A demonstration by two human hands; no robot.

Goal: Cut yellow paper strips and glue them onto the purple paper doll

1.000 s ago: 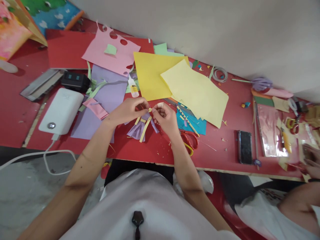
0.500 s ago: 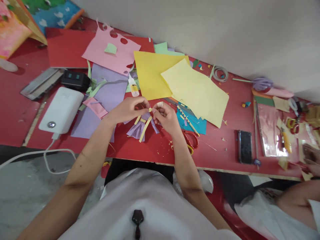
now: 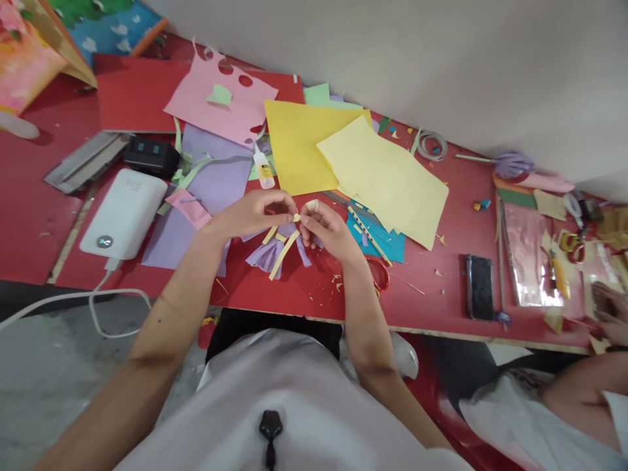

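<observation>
My left hand and my right hand meet over the red table, both pinching a small purple pleated paper piece with thin yellow strips hanging from it. The fingertips of both hands close on the yellow strip at its top. Red-handled scissors lie just right of my right wrist. A small glue bottle stands beyond my left hand.
Yellow sheets, pink paper and purple paper cover the table's far side. A white power bank with cable lies left, a phone right. Another person's hand works at the far right edge.
Both hands stay pinched on the paper piece with only small finger shifts. The view has drifted slightly; the other person's hand at the right edge has moved a little.
</observation>
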